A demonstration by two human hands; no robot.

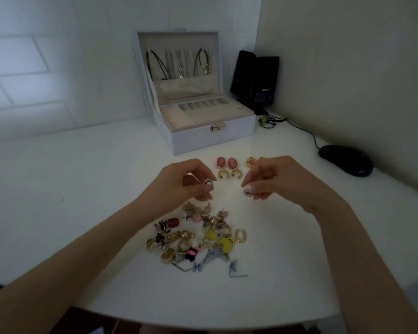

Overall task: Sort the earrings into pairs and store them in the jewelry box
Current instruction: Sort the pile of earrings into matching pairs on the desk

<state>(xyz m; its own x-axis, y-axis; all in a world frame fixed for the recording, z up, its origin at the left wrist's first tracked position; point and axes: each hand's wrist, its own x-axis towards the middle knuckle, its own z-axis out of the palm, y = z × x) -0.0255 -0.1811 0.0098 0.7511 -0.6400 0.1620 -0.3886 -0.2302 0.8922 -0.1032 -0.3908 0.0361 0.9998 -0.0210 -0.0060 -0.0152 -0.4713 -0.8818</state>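
Over the white table [82, 189], the left hand [184, 182] pinches a small earring [208, 183], the right hand [282, 182] another earring [247, 190] — details blurred.

Dim, with a cool grey-blue cast and only faint, diffuse shadows. Brightest in the middle of the white worktop [227, 196], sinking to near black at the lower corners. Soft and grainy throughout, with fine detail smeared in the earring pile [193, 237]. Strongly bowed by the wide lens: curved along the worktop's near edge, bent across the wall tiles [22, 75]. Almost featureless in the black mouse [345, 160] and speakers [253, 75].
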